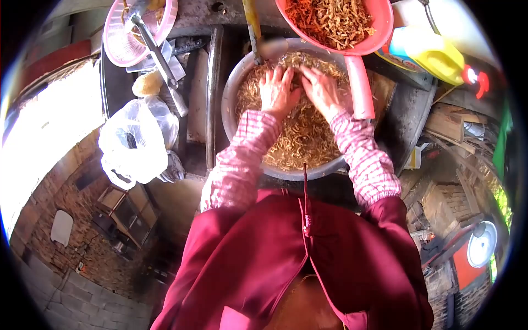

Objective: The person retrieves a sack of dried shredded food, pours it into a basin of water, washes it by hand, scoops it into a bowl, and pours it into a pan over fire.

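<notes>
A large grey basin [227, 113] holds water and many thin brown strips [300, 143], which look like shredded dried vegetable. My left hand [278, 93] lies on the strips in the upper middle of the basin, fingers extended and slightly apart. Beside it, my right hand [322, 92] rests among the same strips with its fingers stretched toward the upper left. Both sets of fingertips touch the wet strips and are partly sunk in them. Over the basin's upper right rim sits a pink-red strainer [379, 25] heaped with similar strips, its handle [359, 88] reaching down past my right hand.
A yellowish pipe [252, 25] comes down at the basin's far rim. To the left are a pink basket [114, 33], a metal-handled tool [159, 58], a sponge-like lump [147, 84] and a white plastic bag [132, 143]. A yellow spray bottle [440, 58] lies at right.
</notes>
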